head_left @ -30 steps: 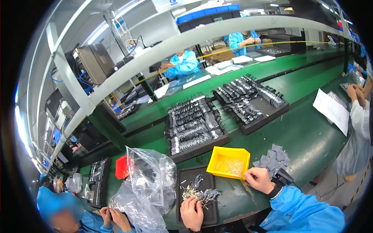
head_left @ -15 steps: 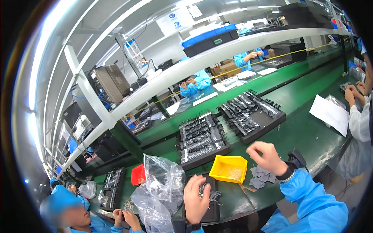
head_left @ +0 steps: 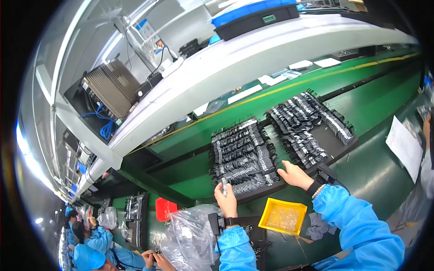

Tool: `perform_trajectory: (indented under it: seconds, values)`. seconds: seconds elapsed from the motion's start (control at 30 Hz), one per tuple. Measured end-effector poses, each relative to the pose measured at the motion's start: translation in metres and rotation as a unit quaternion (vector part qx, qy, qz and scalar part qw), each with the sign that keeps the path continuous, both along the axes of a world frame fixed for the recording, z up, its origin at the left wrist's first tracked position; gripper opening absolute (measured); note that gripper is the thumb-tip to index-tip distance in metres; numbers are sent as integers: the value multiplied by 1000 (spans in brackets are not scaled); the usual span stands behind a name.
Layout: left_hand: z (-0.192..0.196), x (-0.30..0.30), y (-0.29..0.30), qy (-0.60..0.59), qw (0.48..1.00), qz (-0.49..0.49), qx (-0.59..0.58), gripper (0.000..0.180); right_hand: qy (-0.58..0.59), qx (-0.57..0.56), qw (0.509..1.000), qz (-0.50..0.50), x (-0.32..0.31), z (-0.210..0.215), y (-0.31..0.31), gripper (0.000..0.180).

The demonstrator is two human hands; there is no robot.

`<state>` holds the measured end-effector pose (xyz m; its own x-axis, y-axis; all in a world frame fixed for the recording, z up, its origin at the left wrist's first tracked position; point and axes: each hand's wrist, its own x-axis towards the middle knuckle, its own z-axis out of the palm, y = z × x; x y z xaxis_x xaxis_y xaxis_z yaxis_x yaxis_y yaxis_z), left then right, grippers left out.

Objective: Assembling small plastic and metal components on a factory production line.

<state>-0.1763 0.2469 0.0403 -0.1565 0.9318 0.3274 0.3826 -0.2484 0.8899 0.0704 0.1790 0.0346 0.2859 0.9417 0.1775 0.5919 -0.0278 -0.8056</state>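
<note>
A black tray (head_left: pixel 261 193) packed with rows of small black-and-silver parts (head_left: pixel 242 156) lies on the green bench in front of me. My left hand (head_left: pixel 226 201) is at its near left corner, thumb and fingers closed around the edge. At the near right corner, my right hand (head_left: pixel 296 175) grips the side, with fingertips in the gap towards a second tray (head_left: pixel 332 140). The undersides of both grips are hidden. Nearer me is a yellow bin (head_left: pixel 282 216) of small thin pieces, between my forearms. Beside it are grey scraps (head_left: pixel 321 226).
A clear plastic bag (head_left: pixel 192 235) and a red bin (head_left: pixel 165 209) are left of my forearm. A dark tray (head_left: pixel 253 230) is partly under that arm. A white shelf (head_left: pixel 217 86) crosses above the bench. Co-workers (head_left: pixel 106 255) sit left; white paper (head_left: pixel 403 147) lies right.
Both hands have moved forward to the loaded tray: the left from above the near dark tray, the right from the air above the grey scraps. My view has shifted closer.
</note>
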Motion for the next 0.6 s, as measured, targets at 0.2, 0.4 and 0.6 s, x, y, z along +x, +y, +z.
perform_trajectory:
  seconds: [0.2, 0.4, 0.6]
  values:
    - [-42, -35, 35, 112, 959, 256, -33, 43, 149, -187, 964, -113, 8, -42, 62, 69]
    - [-30, -44, 44, -228, 857, 269, -376, 69, 382, -265, 878, -118, 10, -14, 86, 67]
    - [-33, -60, 48, -246, 845, 174, -442, 51, 484, -206, 845, -93, 2, -18, 104, 62]
